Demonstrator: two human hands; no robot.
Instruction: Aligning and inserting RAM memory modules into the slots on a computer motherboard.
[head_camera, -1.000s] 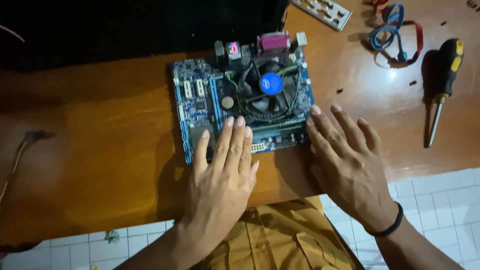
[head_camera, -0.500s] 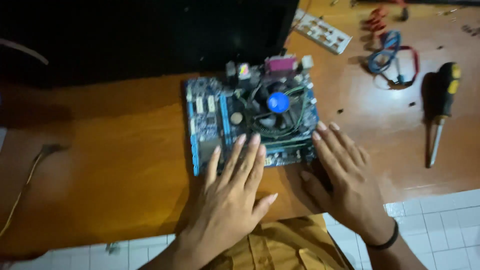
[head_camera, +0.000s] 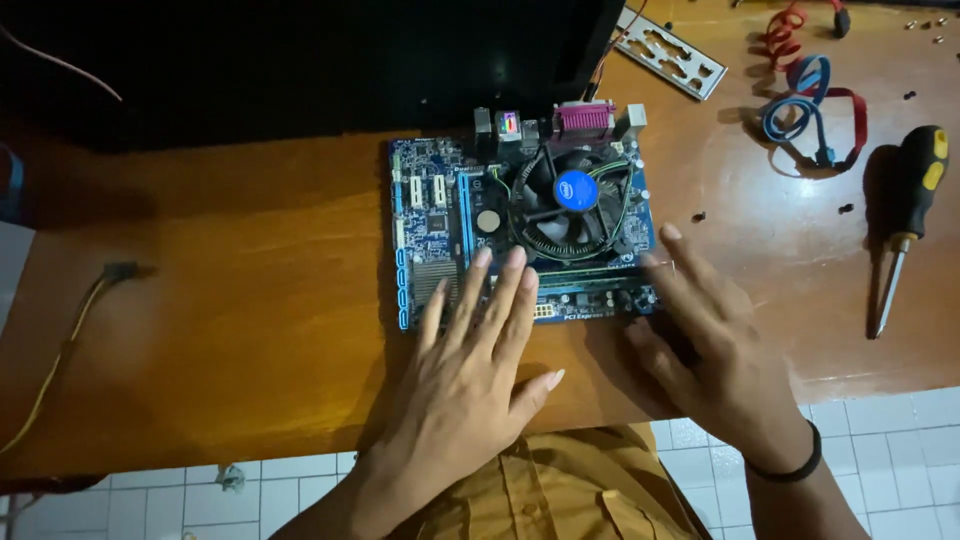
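Nearest the camera, the left hand lies flat, palm down, fingers straight and slightly spread, clamped on nothing; its fingertips rest on the near edge of the board, beside the small grey heatsink. The right hand also lies open and flat, fingers a little apart, tips on the board's near right corner, by the long slot that runs along that edge. A black band sits on that wrist.

The board is blue and lies flat on the brown table, its near edge parallel to the table's front, its port side against the black case behind. The round fan stands in its right half.

As I judge it, steadying or shifting the board goes best with even, light pressure from both hands on the bare edges, keeping fingertips off the slots, pins and fan wires, and sliding it without a tilt.

Farther off to the right lie a screwdriver, coiled red and blue cables, a metal port plate and a few loose screws.
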